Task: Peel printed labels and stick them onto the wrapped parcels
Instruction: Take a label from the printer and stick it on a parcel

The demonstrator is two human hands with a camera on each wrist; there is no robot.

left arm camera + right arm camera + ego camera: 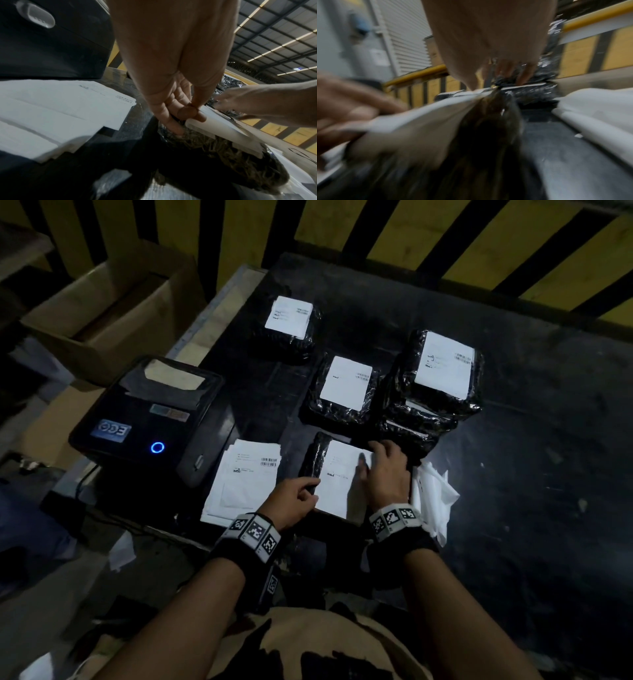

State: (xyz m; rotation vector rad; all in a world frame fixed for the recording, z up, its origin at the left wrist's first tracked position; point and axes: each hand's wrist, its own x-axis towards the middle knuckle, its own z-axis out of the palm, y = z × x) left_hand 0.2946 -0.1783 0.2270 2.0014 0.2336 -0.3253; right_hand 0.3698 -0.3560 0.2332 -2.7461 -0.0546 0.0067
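Labels sit on three parcels (346, 388) already; I flatten a fourth label (337, 474) with my right hand (385, 474) spread; left hand (296, 501) pinches its edge; printed sheets (245, 477) remain.

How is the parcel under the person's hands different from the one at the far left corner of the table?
The near parcel has both hands on it: the left hand grips its label edge and the right hand presses flat on the label. The far parcel lies untouched, away from the hands. The near parcel's label looks larger, covering most of its top. Both are wrapped in shiny black plastic and carry a white printed label.
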